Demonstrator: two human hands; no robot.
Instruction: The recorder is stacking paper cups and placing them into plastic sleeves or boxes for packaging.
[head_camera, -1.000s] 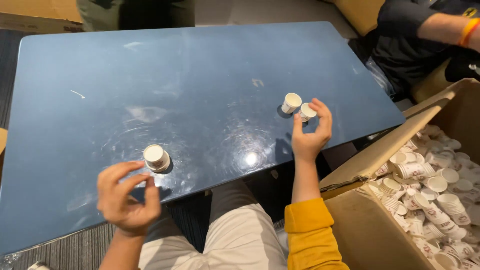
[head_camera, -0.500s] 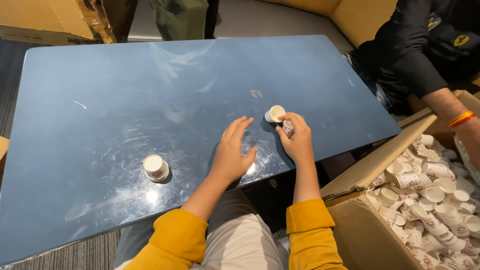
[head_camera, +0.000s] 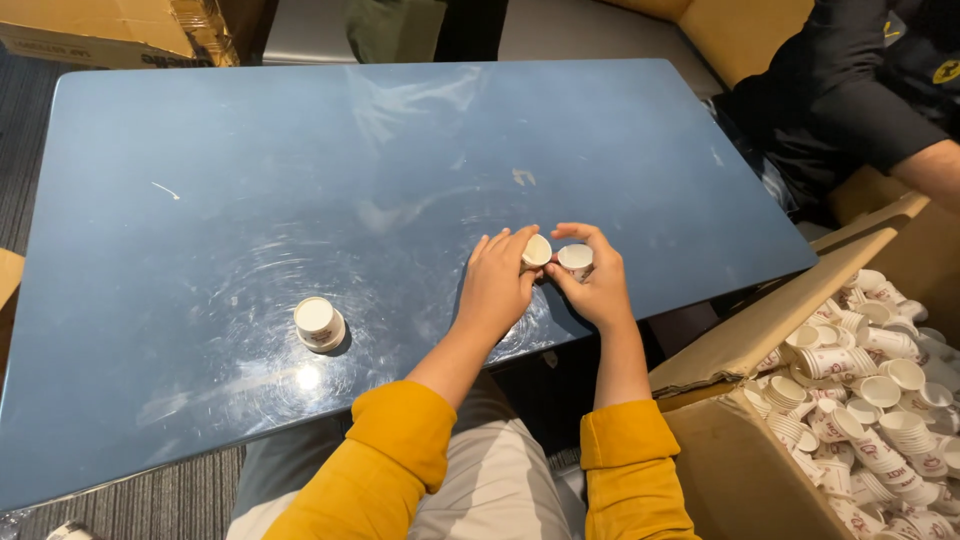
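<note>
1. Two cups, one (head_camera: 537, 251) beside the other (head_camera: 576, 258), sit on the counter (head_camera: 300, 180) between the left hand (head_camera: 497, 285) and right hand (head_camera: 598, 285).
2. A lone cup (head_camera: 319, 322) stands well left of the hands.
3. An open box (head_camera: 760, 330) full of cups lies right of the hands, off the counter.

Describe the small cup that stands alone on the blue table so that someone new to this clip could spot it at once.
Start with the big blue table and look at its near left part. There a small white paper cup stands by itself, mouth down. Unlike the two cups pinched between the left hand and the right hand, and the heap in the cardboard box, nothing touches it.
</note>
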